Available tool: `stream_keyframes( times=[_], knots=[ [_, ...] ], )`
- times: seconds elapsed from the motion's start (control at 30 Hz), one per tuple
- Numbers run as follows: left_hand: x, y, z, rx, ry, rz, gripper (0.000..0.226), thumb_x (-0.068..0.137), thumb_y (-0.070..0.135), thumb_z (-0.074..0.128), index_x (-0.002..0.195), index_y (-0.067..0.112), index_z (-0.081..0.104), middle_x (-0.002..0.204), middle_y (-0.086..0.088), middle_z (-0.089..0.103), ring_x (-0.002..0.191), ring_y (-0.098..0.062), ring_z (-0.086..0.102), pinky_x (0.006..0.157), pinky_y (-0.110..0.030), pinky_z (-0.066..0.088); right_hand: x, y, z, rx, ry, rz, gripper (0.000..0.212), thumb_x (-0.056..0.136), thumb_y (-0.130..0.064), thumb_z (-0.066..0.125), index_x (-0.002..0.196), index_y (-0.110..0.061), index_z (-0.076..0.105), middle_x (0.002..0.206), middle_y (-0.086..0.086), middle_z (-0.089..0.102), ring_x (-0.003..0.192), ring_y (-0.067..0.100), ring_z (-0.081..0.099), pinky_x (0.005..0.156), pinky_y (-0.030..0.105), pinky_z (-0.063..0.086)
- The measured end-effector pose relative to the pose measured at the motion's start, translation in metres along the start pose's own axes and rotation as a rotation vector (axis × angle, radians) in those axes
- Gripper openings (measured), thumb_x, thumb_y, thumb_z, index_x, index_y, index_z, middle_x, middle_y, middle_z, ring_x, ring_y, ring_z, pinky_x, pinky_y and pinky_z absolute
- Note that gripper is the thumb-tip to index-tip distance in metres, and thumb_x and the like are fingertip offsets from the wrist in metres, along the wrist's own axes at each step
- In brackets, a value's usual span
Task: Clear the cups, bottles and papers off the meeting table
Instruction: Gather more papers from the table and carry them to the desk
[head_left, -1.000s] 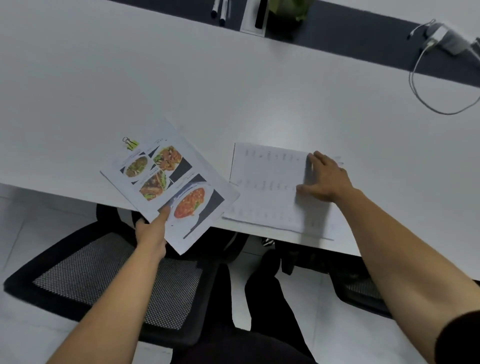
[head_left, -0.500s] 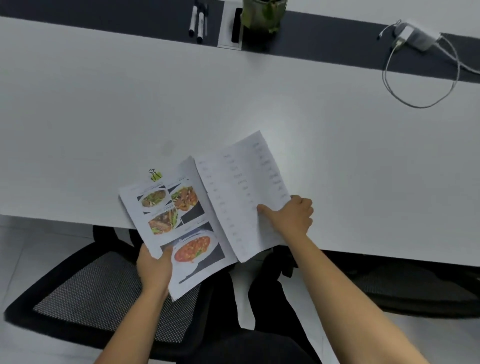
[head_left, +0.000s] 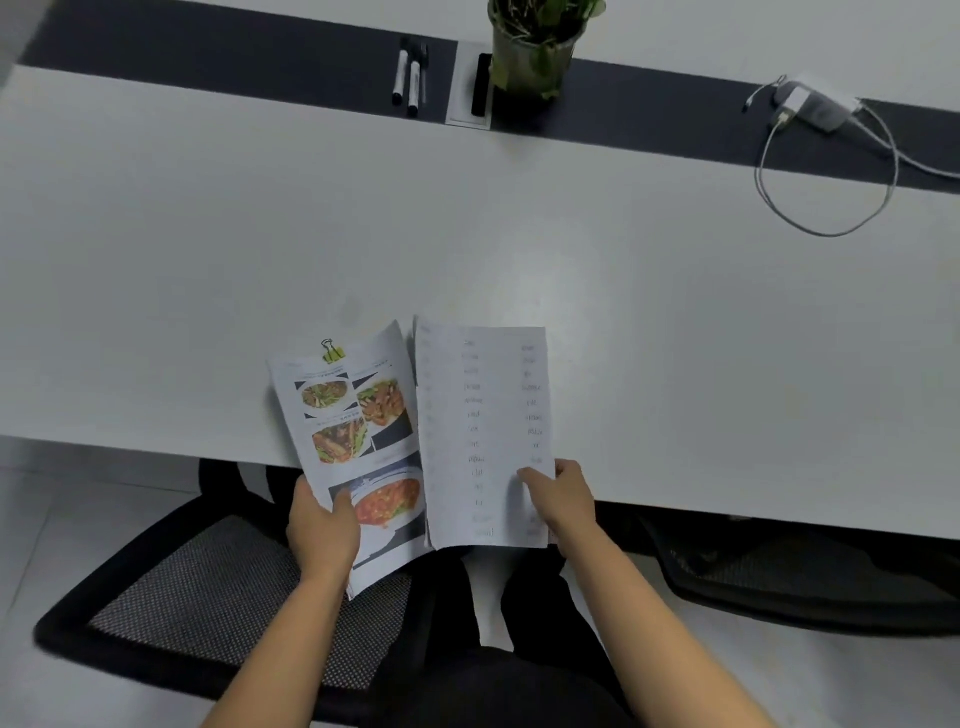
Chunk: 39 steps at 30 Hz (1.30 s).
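Holding two sets of papers at the near edge of the white table (head_left: 208, 249), itemised as follows. Left hand (head_left: 322, 535): fingers curled round the lower left edge of the clipped papers (head_left: 358, 415), thumb lying on the printed face. These show colour photographs of food and carry a yellow-green binder clip (head_left: 332, 352) at the top edge. Right hand (head_left: 563, 501): pinches the lower right edge of the text sheet (head_left: 483, 415), thumb on top. The sheet bears columns of small print, too blurred to read. Both lie side by side, upper parts over the table, lower parts overhanging its near edge above the person's lap; whether they rest on the surface cannot be told. Far side, on the dark strip (head_left: 208, 57): pens (head_left: 410, 78) lying together, a potted plant (head_left: 535, 52) near them to the right, and well to the right a white charger (head_left: 810, 106) with its cable (head_left: 831, 228) looped onto the white surface. Below the edge — a black mesh chair (head_left: 182, 597) at left, a second chair (head_left: 805, 587) at right.
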<state>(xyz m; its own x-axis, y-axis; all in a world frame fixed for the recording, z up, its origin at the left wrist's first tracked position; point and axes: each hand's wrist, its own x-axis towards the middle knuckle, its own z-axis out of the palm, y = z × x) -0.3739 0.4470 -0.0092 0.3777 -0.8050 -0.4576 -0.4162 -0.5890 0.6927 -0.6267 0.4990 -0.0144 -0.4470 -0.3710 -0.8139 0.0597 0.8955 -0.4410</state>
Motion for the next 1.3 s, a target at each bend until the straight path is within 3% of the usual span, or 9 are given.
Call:
stream_keyframes(
  times=[0.17,0.3,0.43,0.53,0.67,0.77,0.93,1.17,1.3],
  knots=[
    [-0.001,-0.002,-0.02,0.089,0.061,0.011,0.025,0.096,0.007,0.052,0.12,0.009,0.056,0.115,-0.011,0.065,0.089,-0.025,0.057,0.079,-0.036,0.047,-0.023,0.022,0.017,0.125,0.182,0.129,0.085,0.077,-0.053,0.076,0.139,-0.01,0.036,0.133,0.009,0.043,0.102,0.026,0.054,0.08,0.035,0.05],
    [0.0,-0.004,-0.036,0.122,0.058,0.015,0.024,0.096,0.006,0.052,0.12,0.008,0.055,0.117,-0.016,0.065,0.098,-0.034,0.061,0.081,-0.039,0.046,-0.024,0.035,0.015,0.517,-0.015,0.166,0.039,0.089,-0.034,0.069,0.111,-0.003,0.062,0.105,0.01,0.072,0.085,0.021,0.067,0.064,0.029,0.053],
    [-0.005,0.005,-0.055,0.073,0.065,0.052,0.022,0.098,0.007,0.05,0.12,0.008,0.053,0.119,-0.015,0.064,0.101,-0.035,0.061,0.085,-0.041,0.047,-0.037,0.022,0.008,0.411,-0.126,0.083,0.014,0.082,-0.007,0.056,0.07,-0.015,0.058,0.069,0.003,0.06,0.06,0.019,0.048,0.046,0.024,0.037],
    [-0.013,0.022,-0.071,-0.018,0.092,0.116,0.023,0.099,0.008,0.049,0.122,0.011,0.053,0.117,-0.007,0.062,0.101,-0.028,0.059,0.085,-0.038,0.045,-0.057,-0.006,-0.004,0.27,-0.023,-0.141,0.026,0.089,-0.01,0.053,0.094,-0.032,0.066,0.081,-0.008,0.071,0.071,0.018,0.065,0.065,0.031,0.056],
    [-0.028,0.05,-0.09,-0.18,0.116,0.204,0.032,0.1,0.012,0.052,0.131,0.017,0.052,0.122,0.001,0.06,0.106,-0.019,0.057,0.093,-0.036,0.044,-0.078,-0.043,-0.027,0.244,0.149,-0.37,0.033,0.102,-0.023,0.043,0.131,-0.028,0.056,0.112,0.001,0.07,0.092,0.015,0.067,0.081,0.032,0.057],
    [-0.038,0.074,-0.094,-0.254,0.109,0.265,0.03,0.099,0.013,0.055,0.128,0.02,0.054,0.122,-0.001,0.062,0.107,-0.021,0.059,0.095,-0.039,0.046,-0.1,-0.057,-0.052,0.342,0.258,-0.496,0.026,0.105,-0.025,0.04,0.127,-0.033,0.05,0.102,0.0,0.067,0.082,0.015,0.064,0.067,0.027,0.051],
    [-0.059,0.108,-0.073,-0.268,0.002,0.335,0.027,0.097,0.011,0.057,0.123,0.02,0.055,0.118,-0.002,0.064,0.107,-0.023,0.06,0.098,-0.044,0.047,-0.134,-0.017,-0.097,0.584,0.4,-0.396,0.029,0.103,-0.014,0.039,0.127,-0.027,0.049,0.092,-0.002,0.061,0.08,0.01,0.061,0.066,0.024,0.046],
    [-0.113,0.147,-0.012,-0.234,-0.257,0.442,0.026,0.096,0.008,0.056,0.116,0.025,0.054,0.096,0.017,0.059,0.083,0.003,0.056,0.067,-0.016,0.041,-0.188,0.083,-0.155,1.006,0.681,-0.278,0.028,0.102,-0.007,0.044,0.121,-0.025,0.054,0.103,-0.01,0.07,0.087,0.007,0.069,0.074,0.028,0.055],
    [-0.176,0.173,0.024,-0.238,-0.415,0.553,0.027,0.092,0.012,0.06,0.115,0.026,0.057,0.099,0.014,0.064,0.089,-0.007,0.062,0.074,-0.029,0.049,-0.235,0.142,-0.197,1.169,0.868,-0.295,0.028,0.101,-0.006,0.046,0.121,-0.021,0.056,0.102,-0.011,0.072,0.089,0.007,0.071,0.067,0.022,0.058]
  ],
)
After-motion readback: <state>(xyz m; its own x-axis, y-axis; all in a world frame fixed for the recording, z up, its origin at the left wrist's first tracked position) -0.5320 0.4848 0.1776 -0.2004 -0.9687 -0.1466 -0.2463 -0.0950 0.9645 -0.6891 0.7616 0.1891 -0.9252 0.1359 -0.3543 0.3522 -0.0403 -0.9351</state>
